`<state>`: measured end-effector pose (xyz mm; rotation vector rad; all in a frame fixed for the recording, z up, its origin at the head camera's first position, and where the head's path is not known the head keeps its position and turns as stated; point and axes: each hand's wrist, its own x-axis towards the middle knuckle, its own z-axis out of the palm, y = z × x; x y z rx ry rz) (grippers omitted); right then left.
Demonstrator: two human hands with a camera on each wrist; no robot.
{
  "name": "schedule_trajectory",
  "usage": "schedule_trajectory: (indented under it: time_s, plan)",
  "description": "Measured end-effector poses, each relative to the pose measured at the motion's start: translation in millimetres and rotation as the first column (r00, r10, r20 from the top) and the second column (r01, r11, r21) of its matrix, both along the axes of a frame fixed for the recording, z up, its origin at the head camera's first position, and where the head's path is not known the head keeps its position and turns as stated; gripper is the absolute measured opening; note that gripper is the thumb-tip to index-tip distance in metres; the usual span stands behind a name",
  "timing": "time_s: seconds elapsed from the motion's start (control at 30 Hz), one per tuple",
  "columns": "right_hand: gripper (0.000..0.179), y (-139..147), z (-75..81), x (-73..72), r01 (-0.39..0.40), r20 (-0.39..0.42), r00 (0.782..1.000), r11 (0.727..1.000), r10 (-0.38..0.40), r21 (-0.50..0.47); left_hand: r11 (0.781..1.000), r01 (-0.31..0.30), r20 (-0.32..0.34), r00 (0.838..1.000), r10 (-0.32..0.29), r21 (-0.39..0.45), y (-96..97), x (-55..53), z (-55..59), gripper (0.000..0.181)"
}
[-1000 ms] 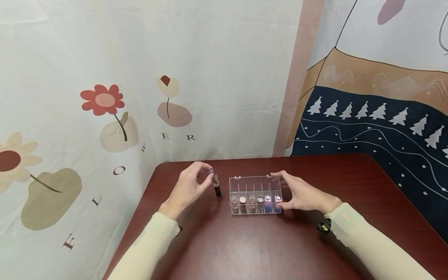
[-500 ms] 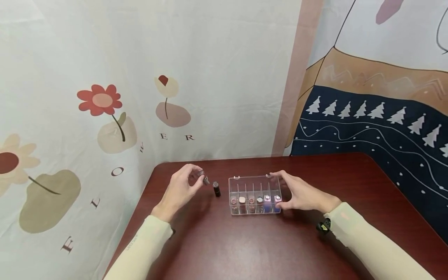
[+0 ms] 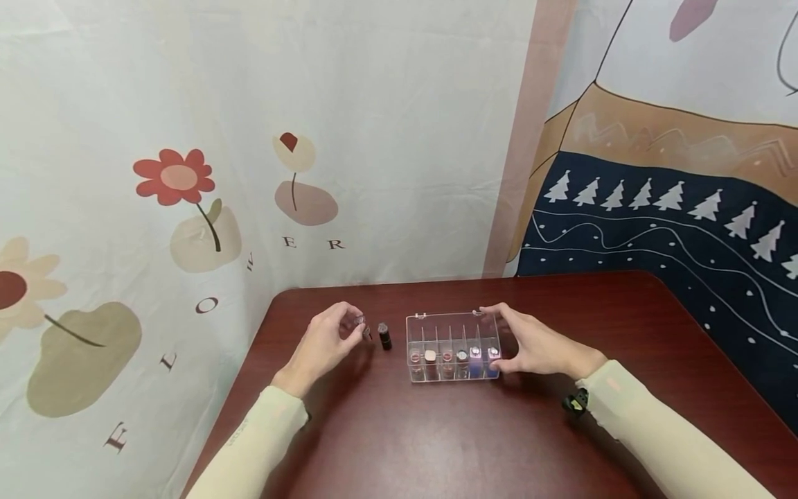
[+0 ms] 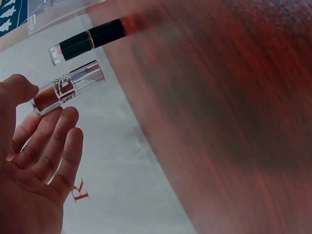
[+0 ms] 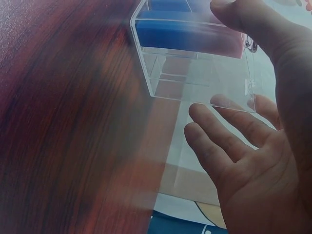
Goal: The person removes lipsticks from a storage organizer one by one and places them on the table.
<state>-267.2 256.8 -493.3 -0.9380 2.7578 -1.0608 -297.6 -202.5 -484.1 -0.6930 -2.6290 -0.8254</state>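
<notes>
My left hand (image 3: pixel 325 344) pinches a clear lipstick tube (image 4: pixel 66 87) between thumb and fingertips. The tube has dark lettering and a brownish section at the end near my thumb. Right beside it, a black lipstick tube (image 3: pixel 384 336) with a clear top stands upright on the table, apart from my hand. My right hand (image 3: pixel 536 344) grips the right end of a clear divided box (image 3: pixel 453 326), thumb at the front and fingers behind. Several small cosmetic tubes stand in its front compartments, including blue-purple ones (image 3: pixel 476 364) at the right end.
The dark red wooden table (image 3: pixel 436 436) carries everything. Its back edge meets a pale printed curtain (image 3: pixel 399 138). A dark blue cloth with white trees (image 3: pixel 623 222) hangs at the back right.
My left hand has moved left from above the black lipstick tube, then lowered the clear tube to beside it. My right hand has stayed on the box.
</notes>
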Motion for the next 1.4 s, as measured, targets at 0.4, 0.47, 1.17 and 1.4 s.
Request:
schedule_trajectory:
  time_s: [0.4,0.47,1.17,1.4]
  plan:
    - [0.101,-1.1,1.7,1.2,0.008,0.029,1.0,1.0,-0.008,0.005,1.0,0.014,0.062,0.998,-0.014,-0.007,3.1,-3.1,-13.1,0.017]
    - [0.101,-1.3,1.6,1.5,0.007,0.029,1.0,1.0,-0.007,-0.001,1.0,0.013,0.072,0.997,-0.013,-0.007,3.4,-3.0,-14.4,0.017]
    - [0.101,-0.7,0.3,1.3,0.003,0.029,1.0,1.0,-0.002,-0.01,1.0,0.008,0.086,0.996,-0.007,-0.018,4.8,-2.8,-20.8,0.021]
    - [0.102,-1.2,1.1,1.7,0.005,0.033,0.999,1.0,-0.005,-0.011,0.999,-0.028,0.075,0.997,0.031,-0.046,4.6,0.0,-15.8,0.029]
